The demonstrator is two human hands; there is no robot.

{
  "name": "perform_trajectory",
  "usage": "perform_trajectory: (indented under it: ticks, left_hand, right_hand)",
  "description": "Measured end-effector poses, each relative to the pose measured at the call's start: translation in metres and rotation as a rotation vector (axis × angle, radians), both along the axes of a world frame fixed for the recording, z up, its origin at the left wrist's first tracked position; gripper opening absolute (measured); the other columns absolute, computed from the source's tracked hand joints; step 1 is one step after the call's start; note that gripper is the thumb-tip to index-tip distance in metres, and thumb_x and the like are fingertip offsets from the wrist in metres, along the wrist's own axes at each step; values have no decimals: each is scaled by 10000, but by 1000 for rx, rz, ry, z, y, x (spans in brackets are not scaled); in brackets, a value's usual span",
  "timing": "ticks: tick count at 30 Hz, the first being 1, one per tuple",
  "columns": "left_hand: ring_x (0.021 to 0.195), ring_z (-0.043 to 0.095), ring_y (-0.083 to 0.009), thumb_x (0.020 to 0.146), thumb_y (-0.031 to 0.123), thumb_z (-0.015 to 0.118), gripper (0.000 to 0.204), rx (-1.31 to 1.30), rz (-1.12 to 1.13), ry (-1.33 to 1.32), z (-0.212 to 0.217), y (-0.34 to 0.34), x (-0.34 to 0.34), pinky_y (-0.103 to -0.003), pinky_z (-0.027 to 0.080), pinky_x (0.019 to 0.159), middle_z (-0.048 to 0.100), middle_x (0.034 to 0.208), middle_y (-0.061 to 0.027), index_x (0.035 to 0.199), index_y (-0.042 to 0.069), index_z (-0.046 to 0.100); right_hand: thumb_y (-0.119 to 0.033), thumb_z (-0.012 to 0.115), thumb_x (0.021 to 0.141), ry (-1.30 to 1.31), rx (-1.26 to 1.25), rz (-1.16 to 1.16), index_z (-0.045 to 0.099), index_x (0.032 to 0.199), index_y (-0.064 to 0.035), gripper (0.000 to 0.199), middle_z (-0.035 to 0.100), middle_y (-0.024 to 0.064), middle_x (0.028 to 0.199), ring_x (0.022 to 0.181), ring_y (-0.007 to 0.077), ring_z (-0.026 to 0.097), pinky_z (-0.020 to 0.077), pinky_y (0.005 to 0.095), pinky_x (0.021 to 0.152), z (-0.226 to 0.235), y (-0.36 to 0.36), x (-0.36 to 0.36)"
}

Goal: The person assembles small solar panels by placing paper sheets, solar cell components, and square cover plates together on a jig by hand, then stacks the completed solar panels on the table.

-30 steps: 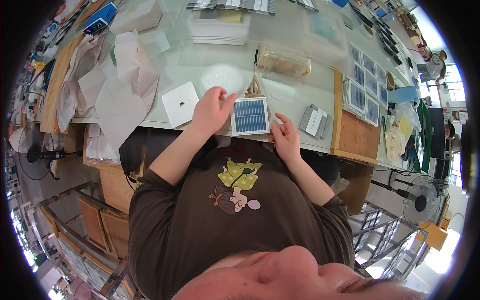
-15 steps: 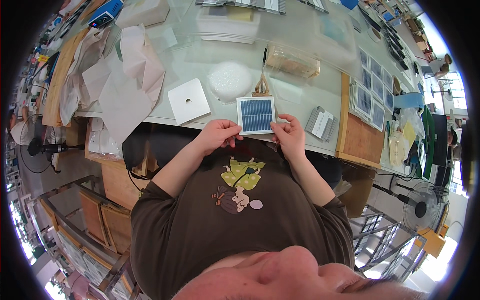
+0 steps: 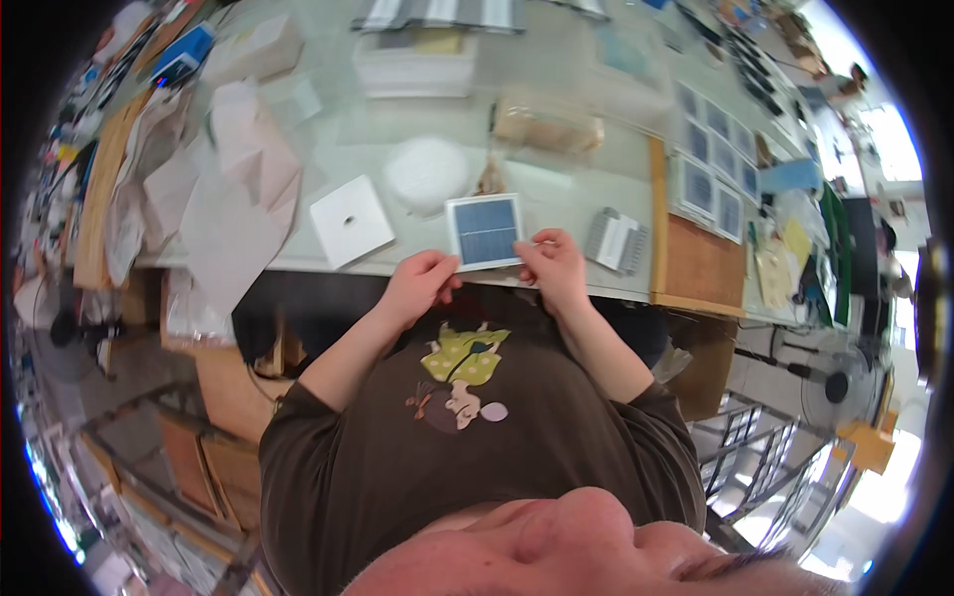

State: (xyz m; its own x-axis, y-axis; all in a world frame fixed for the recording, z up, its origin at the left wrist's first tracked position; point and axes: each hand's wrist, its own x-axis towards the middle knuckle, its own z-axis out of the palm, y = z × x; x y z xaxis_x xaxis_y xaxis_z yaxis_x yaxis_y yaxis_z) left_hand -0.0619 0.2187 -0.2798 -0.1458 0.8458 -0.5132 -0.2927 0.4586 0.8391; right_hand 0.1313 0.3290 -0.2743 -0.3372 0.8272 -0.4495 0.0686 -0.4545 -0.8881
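1. My left hand (image 3: 421, 281): thumb and forefinger brought together, pinching the near left corner of the small solar panel (image 3: 485, 234). Remaining fingers curled in below.
2. My right hand (image 3: 556, 272): thumb tip on the panel's right border, pinching there; whichever finger backs it underneath is hidden. Forefinger bent and raised, off the panel.
3. Pose: both forearms come up from the lower edge and angle inward, hands level on either side of the panel, in front of my chest.
4. Panel: blue cell face up, white border all round, one pale line across the middle; slightly turned. Sits at the near edge of the table (image 3: 338, 134).
5. Surroundings: white square board (image 3: 352, 221) with a hole, left; round white foam piece (image 3: 425, 173) beyond; grey striped pieces (image 3: 617, 241), right.
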Motion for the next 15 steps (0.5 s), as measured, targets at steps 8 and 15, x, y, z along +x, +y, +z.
perform_trajectory:
  ticks: [8,15]
  left_hand:
    - [485,527,-108,926,296,602,300,-61,-147,109,4,-4,0,-234,396,455,616,645,-38,753,50,615]
    - [608,603,-185,907,225,615,242,355,-53,845,13,24,-19,-301,464,567,629,703,-100,804,6,612]
  right_hand:
    - [-150,676,859,71,-112,5,569,1003,7,238,624,68,745,557,120,596,477,248,478,0,-6,9]
    - [-187,650,895,-149,154,-226,643,1029,-17,217,610,21,744,555,95,559,456,243,481,12,53,98]
